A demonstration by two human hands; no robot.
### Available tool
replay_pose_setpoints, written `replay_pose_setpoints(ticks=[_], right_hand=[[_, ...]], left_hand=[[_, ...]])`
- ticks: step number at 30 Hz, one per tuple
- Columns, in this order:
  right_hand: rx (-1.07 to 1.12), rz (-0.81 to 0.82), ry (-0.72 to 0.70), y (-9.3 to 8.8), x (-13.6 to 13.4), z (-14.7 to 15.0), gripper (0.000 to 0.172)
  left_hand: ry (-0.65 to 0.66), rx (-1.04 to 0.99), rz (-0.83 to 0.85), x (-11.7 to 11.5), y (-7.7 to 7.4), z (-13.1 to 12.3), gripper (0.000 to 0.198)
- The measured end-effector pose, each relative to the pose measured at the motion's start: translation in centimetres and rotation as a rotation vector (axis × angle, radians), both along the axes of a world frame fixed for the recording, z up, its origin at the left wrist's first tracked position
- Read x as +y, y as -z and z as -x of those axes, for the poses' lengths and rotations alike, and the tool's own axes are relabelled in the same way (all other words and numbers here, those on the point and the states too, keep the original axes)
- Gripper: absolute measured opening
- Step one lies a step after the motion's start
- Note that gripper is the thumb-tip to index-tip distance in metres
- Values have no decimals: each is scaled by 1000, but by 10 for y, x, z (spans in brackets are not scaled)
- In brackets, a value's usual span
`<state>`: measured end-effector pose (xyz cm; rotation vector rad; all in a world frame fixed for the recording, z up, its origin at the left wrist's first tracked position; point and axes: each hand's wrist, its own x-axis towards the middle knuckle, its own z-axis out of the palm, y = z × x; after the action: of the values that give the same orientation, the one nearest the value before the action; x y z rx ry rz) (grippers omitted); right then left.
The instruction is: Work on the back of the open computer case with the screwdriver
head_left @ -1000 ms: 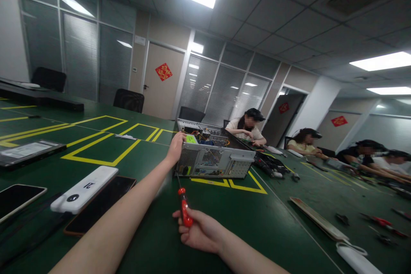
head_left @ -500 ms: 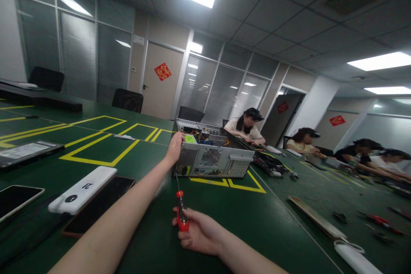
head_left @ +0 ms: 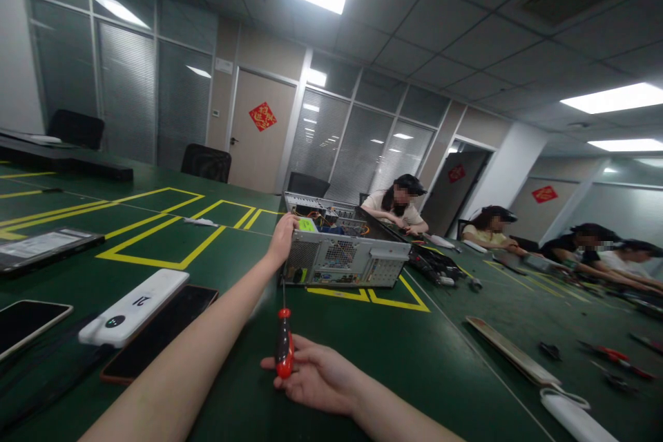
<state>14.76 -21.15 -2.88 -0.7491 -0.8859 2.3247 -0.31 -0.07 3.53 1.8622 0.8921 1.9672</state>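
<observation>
An opened computer case (head_left: 357, 262) lies on the green table, its vented rear panel facing me and cables and parts showing in its open top. My left hand (head_left: 282, 240) grips its left edge beside a green-labelled power supply (head_left: 306, 224); the fingertips are partly hidden. A screwdriver (head_left: 284, 344) with a red and black handle points away from me, its shaft running to the lower left corner of the rear panel. I cannot make out what the tip touches. My right hand (head_left: 324, 376) holds the handle lightly between thumb and fingers, palm turned partly upward.
On the left lie a white power bank (head_left: 135, 307), a dark phone (head_left: 160, 331), another phone (head_left: 31, 324) and a hard drive (head_left: 49, 248). To the right are a long tan strip (head_left: 510, 349), red pliers (head_left: 616, 356) and a black tool bag (head_left: 435, 266). Several people sit beyond.
The screwdriver's handle has swung slightly left and toward me. My right hand's fingers have shifted and loosened around it. My left hand and the computer case have stayed put.
</observation>
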Motion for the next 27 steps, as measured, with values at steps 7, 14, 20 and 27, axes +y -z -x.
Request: replay_pose_setpoints(ticks=[7, 14, 20, 27], right_hand=[[-18, 87, 116, -5, -3, 4, 37], [-42, 174, 130, -10, -2, -2, 20], [-39, 129, 81, -11, -3, -4, 16], [-28, 89, -9, -8, -1, -3, 52]], left_hand=[[10, -2, -2, 1, 0, 0, 37], [7, -1, -5, 2, 1, 0, 36], [5, -13, 13, 4, 2, -1, 36], [11, -14, -16, 3, 1, -1, 37]])
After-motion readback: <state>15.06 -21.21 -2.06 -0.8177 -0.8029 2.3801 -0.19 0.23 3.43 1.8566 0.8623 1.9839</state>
